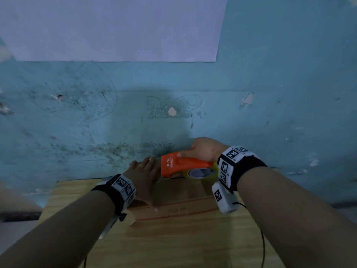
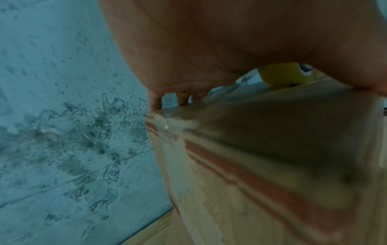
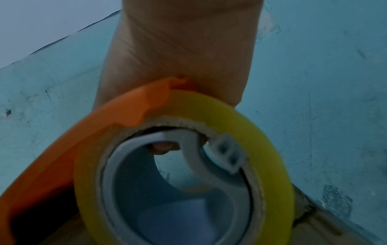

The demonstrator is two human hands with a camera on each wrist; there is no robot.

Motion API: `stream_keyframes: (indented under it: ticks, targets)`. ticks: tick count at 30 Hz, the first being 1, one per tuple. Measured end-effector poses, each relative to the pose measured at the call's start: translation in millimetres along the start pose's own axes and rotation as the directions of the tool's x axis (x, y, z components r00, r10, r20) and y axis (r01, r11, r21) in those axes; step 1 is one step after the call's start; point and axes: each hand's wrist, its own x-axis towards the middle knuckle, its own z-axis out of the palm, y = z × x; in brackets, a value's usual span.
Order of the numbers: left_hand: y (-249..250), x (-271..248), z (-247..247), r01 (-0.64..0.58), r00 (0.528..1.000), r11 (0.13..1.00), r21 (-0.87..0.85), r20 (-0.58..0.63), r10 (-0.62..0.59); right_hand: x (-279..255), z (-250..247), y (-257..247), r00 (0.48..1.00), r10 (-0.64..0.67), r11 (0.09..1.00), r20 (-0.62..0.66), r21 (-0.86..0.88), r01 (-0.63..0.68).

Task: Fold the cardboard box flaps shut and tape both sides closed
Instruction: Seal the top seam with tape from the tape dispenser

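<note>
A closed cardboard box (image 1: 177, 202) with red stripes lies on the wooden table (image 1: 173, 246) against the wall. My left hand (image 1: 144, 176) lies flat on the box top, fingers straight and reaching its far edge. My right hand (image 1: 202, 149) grips an orange tape dispenser (image 1: 179, 166) loaded with a yellowish roll of clear tape (image 1: 201, 173); it sits on the far part of the box top, beside the left fingers. In the right wrist view the tape roll (image 3: 270, 145) and orange dispenser body (image 3: 62, 149) fill the frame. The left wrist view shows the blurred box side (image 2: 261, 174) under my palm (image 2: 209, 41).
A scuffed teal wall (image 1: 96, 113) stands directly behind the box, with a white sheet (image 1: 116, 28) fixed higher up. Thin black cables (image 1: 262, 246) hang from the wrist cameras over the table.
</note>
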Motion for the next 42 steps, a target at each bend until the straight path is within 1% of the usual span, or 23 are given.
stream_keyframes:
  ticks: [3,6,8,12,14,17,22,26,28,31,35,38,40,42]
  targets:
    - [1,1,-4,0.009,1.0,1.0,0.027,-0.02,-0.008,-5,-1,-1,1.0,-0.011,1.0,0.012,-0.026,0.011]
    - [1,2,-4,0.018,0.998,0.999,0.039,-0.06,-0.016,-15,-5,-3,1.0,-0.006,0.998,-0.005,-0.069,0.006]
    - [2,0,-4,0.023,0.998,0.999,0.046,-0.059,-0.02,-19,-7,-4,1.0,0.004,0.995,-0.009,-0.1,-0.004]
    - [-1,-3,-9,0.026,0.997,0.998,0.064,-0.079,-0.021,-23,-12,-3,1.0,-0.007,0.997,-0.004,-0.08,0.006]
    - [-7,-6,-9,0.035,0.996,0.997,0.074,-0.081,-0.029,-26,-17,-1,1.0,-0.005,0.995,-0.003,-0.104,0.005]
    - [-19,-16,-2,0.073,0.997,0.995,0.073,-0.045,-0.07,-33,-26,5,0.999,0.037,0.987,0.013,-0.157,-0.034]
    - [-36,-29,2,0.099,0.995,0.993,0.057,-0.004,-0.099,-37,-33,20,0.995,0.101,0.981,0.005,-0.169,-0.099]
    - [-59,-46,12,0.176,0.982,0.983,0.05,0.06,-0.179,-45,-38,40,0.985,0.172,0.966,-0.009,-0.196,-0.171]
    - [-64,-51,16,0.188,0.978,0.981,0.051,0.086,-0.191,-45,-32,47,0.982,0.19,0.964,-0.009,-0.188,-0.188]
    - [-61,-51,14,0.179,0.975,0.979,0.094,0.117,-0.189,-43,-23,47,0.984,0.176,0.967,0.004,-0.187,-0.172]
    - [-53,-45,2,0.157,0.972,0.973,0.171,0.146,-0.183,-48,-23,49,0.984,0.178,0.97,-0.002,-0.167,-0.176]
    - [-44,-33,0,0.101,0.982,0.974,0.204,0.138,-0.131,-51,-24,47,0.987,0.16,0.974,-0.01,-0.16,-0.16]
    - [-36,-23,0,0.061,0.99,0.977,0.202,0.114,-0.085,-51,-24,48,0.988,0.156,0.975,-0.014,-0.16,-0.157]
    - [-25,-16,-7,0.053,0.993,0.984,0.171,0.092,-0.069,-50,-24,50,0.987,0.158,0.974,-0.014,-0.16,-0.158]
